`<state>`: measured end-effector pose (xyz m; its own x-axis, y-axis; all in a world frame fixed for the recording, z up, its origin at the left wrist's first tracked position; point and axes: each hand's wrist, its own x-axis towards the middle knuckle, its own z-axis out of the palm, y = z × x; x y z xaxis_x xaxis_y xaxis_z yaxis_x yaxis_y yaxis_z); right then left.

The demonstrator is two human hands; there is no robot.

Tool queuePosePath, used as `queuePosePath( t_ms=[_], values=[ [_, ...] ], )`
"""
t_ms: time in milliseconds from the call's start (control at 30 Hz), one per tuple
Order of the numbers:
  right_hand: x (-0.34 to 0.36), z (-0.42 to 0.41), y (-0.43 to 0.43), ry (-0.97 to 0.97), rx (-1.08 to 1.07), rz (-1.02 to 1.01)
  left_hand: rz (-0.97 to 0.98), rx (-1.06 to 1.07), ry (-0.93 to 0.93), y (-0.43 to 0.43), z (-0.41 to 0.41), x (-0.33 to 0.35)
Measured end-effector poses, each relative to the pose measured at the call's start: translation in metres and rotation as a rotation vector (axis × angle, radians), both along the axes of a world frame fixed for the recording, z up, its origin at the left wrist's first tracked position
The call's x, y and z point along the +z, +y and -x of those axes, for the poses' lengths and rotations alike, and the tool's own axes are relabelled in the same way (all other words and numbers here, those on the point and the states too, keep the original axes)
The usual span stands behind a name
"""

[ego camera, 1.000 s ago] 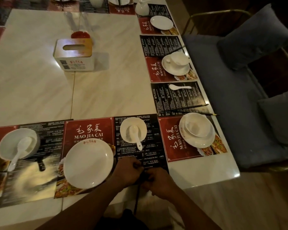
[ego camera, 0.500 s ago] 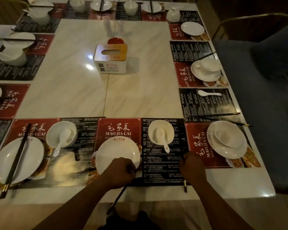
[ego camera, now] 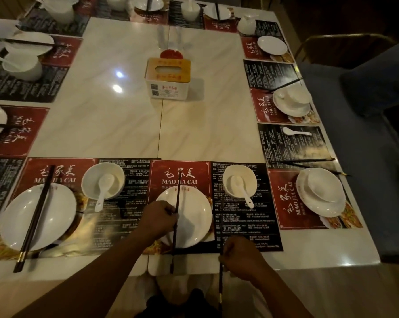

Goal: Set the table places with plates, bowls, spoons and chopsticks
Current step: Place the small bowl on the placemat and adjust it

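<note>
A dark first chopstick [ego camera: 174, 244] lies lengthwise over the white plate [ego camera: 193, 226] of the near middle place. Its tip points away towards the heading of the red placemat [ego camera: 180, 173], and its butt end reaches about to the near edge of the table [ego camera: 320, 249]. The left hand [ego camera: 158, 220], fingers curled, pinches this stick about midway, over the plate's left side. The second chopstick [ego camera: 220, 283] is not yet on the plate. The right hand [ego camera: 241, 257], closed in a fist nearer than the plate and to its right, grips the stick's upper part, and the rest hangs down past the table edge. Right of the plate, a white bowl [ego camera: 249, 177] holds a white spoon [ego camera: 239, 187], its handle towards the viewer. The step in hand looks to be laying the pair across this plate. To do it well, the right hand would need to lift its stick over the rim and set it alongside the first. The two should touch and run parallel with tips level, both borne by the rim so neither rolls off. The place to the left gives the pattern: a neighbouring plate [ego camera: 56, 216] with a chopstick pair [ego camera: 36, 214] laid side by side across it. Beyond, a tissue box [ego camera: 167, 76] stands mid-table.
</note>
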<state>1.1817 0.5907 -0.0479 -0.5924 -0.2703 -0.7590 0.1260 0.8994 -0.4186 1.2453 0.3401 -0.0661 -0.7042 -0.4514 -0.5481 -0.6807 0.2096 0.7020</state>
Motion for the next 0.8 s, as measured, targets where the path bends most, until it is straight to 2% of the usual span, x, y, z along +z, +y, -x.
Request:
queuePosePath(
  t_ms=[133,433,800],
  values=[
    [0.001,0.005,-0.044,0.144,0.080,0.081,0.076,-0.065,-0.034,-0.006,0.003,-0.005],
    [-0.020,0.014,-0.100,0.247,0.041,0.131,-0.050,-0.026,-0.034,-0.008,0.008,-0.011],
    [-0.031,0.008,-0.112,0.208,0.004,0.199,-0.140,0.042,0.016,-0.007,0.009,-0.018]
  ],
)
